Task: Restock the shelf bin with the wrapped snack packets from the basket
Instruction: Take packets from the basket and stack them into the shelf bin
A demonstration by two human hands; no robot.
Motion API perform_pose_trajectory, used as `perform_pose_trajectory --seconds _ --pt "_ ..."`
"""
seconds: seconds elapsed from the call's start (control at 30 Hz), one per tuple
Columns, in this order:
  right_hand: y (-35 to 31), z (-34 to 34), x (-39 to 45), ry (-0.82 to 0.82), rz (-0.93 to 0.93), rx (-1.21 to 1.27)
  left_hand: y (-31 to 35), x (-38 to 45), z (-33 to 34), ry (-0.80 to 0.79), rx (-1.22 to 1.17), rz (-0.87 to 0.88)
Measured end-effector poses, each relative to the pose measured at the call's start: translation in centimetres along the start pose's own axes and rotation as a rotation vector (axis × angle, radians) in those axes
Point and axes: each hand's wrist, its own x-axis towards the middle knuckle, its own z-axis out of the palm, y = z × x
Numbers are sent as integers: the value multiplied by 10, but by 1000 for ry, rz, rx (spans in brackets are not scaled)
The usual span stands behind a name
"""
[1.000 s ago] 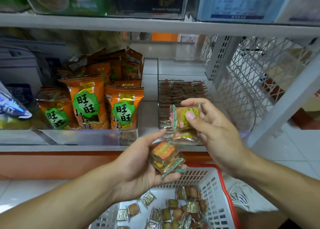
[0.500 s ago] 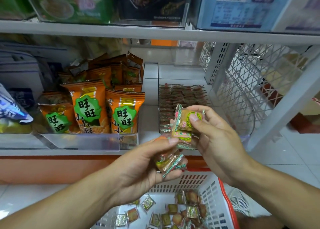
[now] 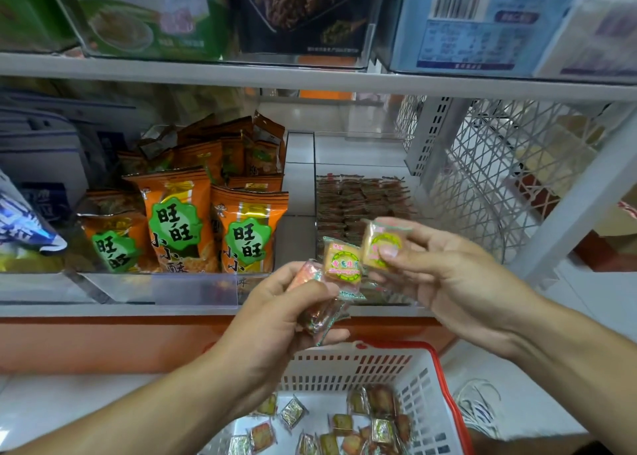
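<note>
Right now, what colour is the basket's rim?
Red, on a white basket; the head view shows its rim best.

Shelf bin (image 3: 348, 165) sat right of snack bags (image 3: 213, 227) on middle shelf (image 3: 103, 311); basket (image 3: 424, 396) w/ loose packets (image 3: 344, 430) stood below, in front.

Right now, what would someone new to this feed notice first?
Two bare hands meet at centre frame: the left hand grips a bunch of small clear-wrapped snack packets, the right hand pinches one more. Bright orange snack bags crowd the shelf at left; a red-rimmed white plastic basket sits below.
</note>
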Motion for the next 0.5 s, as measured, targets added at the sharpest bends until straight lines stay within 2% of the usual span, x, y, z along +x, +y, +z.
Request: perform_pose_trajectory --seconds 0.17,0.3,0.4,0.43,0.5 --pt "3 0 -3 -158 253 -176 -3 1 -1 -6 153 73" --pt "-3 -5 0 -152 214 -256 -2 4 5 32 156 53" --pt "-18 -16 11 13 21 -219 1 6 12 59 170 46" --pt "-24 -23 16 107 -79 -304 1 7 14 54 181 44" --pt "-33 -42 30 342 -277 -789 -1 8 20 37 203 39"
